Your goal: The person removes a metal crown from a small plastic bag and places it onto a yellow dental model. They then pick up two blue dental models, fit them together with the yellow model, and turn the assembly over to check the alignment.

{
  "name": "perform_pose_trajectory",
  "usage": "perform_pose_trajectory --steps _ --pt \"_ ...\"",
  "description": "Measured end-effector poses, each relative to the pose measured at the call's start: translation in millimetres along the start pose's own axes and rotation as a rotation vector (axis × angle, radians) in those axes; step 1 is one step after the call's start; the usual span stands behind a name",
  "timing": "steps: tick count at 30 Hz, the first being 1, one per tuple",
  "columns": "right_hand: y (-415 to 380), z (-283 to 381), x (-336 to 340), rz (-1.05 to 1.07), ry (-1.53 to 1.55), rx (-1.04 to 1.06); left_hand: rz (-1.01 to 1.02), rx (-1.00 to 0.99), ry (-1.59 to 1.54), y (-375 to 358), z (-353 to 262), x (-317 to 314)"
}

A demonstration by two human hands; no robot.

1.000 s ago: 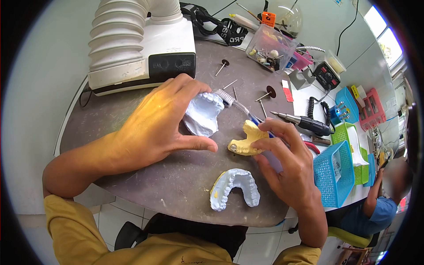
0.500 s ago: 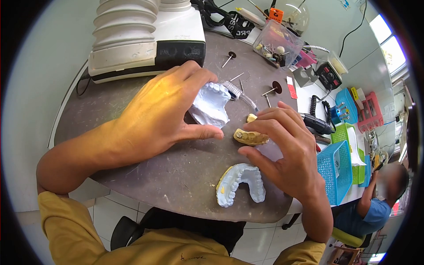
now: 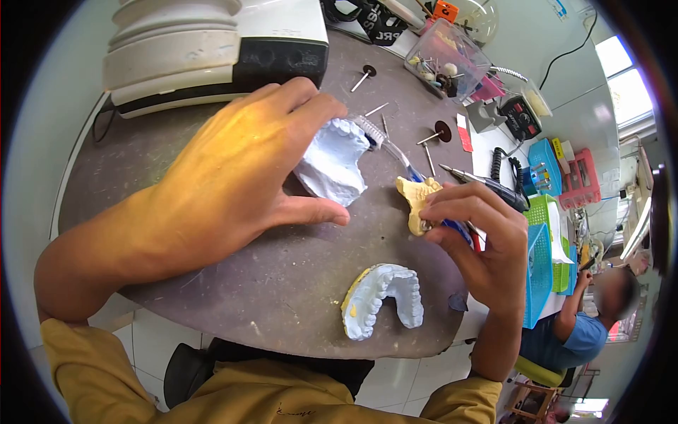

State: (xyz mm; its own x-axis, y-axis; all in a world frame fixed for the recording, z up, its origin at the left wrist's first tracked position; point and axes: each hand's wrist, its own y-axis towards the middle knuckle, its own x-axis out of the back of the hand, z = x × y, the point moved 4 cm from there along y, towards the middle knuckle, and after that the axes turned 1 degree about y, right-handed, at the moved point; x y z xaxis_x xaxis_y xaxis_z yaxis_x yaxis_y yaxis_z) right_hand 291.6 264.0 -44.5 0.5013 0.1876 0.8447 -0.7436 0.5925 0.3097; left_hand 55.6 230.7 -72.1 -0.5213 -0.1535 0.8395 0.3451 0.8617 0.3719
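Between the fingers and thumb of my right hand (image 3: 487,244) is a yellow partial dental cast (image 3: 415,201), raised above the bench. My left hand (image 3: 247,159) arches over the left side of a pale blue dental cast (image 3: 333,166); its thumb stretches out in front, apart from the fingers. Whether the left fingertips touch the cast is hidden. Nearer the bench's front edge lies a second pale blue horseshoe-shaped cast (image 3: 385,300) with a yellow outer edge. A clear and blue toothbrush (image 3: 395,152) lies between the hands, its handle partly behind the right hand.
Rotary discs on shanks (image 3: 442,132) lie on the grey-brown bench (image 3: 233,300). At the back stand a white machine with a ribbed hose (image 3: 282,60) and a clear box of small tools (image 3: 452,60). A handpiece (image 3: 494,187) and blue basket (image 3: 539,275) are rightward. A seated person (image 3: 575,321) is far right.
My right hand has closed on the yellow cast and lifted and turned it. The left hand keeps its place by the blue cast. The view has shifted slightly.
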Motion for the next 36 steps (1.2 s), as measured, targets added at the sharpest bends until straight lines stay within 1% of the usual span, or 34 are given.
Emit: perform_pose_trajectory --steps 1,2,5,9,12,14,15,17,21,24,29,36 --pt "-1.5 -4.2 1.3 -0.041 0.106 -0.061 -0.002 -0.006 -0.008 -0.2 -0.3 -0.2" --pt "0.2 -6.8 1.9 -0.053 0.113 -0.001 -0.005 0.004 -0.003 -0.3 -0.2 -0.1" --pt "-0.4 -8.6 1.8 -0.054 0.150 -0.039 -0.001 0.015 -0.005 -0.1 -0.7 1.2" --pt "-0.9 -8.5 1.6 -0.063 0.151 -0.036 0.001 0.014 -0.008 -0.2 -1.6 1.2" --pt "0.5 -3.1 1.7 -0.047 0.113 -0.010 -0.008 0.008 -0.002 -0.4 -1.3 1.1" --pt "-0.1 4.3 -1.9 -0.034 0.008 0.015 -0.009 0.007 -0.002 -0.4 -1.1 1.5" --pt "-0.8 6.0 -3.5 -0.034 0.010 0.015 -0.009 0.004 -0.005 -0.6 -1.1 1.3" --pt "-2.5 11.5 -7.1 -0.022 -0.168 0.083 -0.007 0.006 -0.008 -0.3 -1.0 1.4" --pt "-5.5 14.3 -12.8 -0.028 -0.173 0.077 0.005 0.019 -0.014 0.5 -1.6 1.0" --pt "-5.5 16.3 -14.1 -0.031 -0.203 0.124 0.000 0.015 -0.019 1.0 -2.2 1.2" --pt "-5.6 12.6 -4.8 -0.153 -0.145 0.120 0.000 0.006 -0.012 1.6 -1.9 1.4" --pt "-6.0 11.3 -5.1 -0.154 -0.147 0.136 -0.022 -0.008 -0.017 1.0 -2.1 1.2"
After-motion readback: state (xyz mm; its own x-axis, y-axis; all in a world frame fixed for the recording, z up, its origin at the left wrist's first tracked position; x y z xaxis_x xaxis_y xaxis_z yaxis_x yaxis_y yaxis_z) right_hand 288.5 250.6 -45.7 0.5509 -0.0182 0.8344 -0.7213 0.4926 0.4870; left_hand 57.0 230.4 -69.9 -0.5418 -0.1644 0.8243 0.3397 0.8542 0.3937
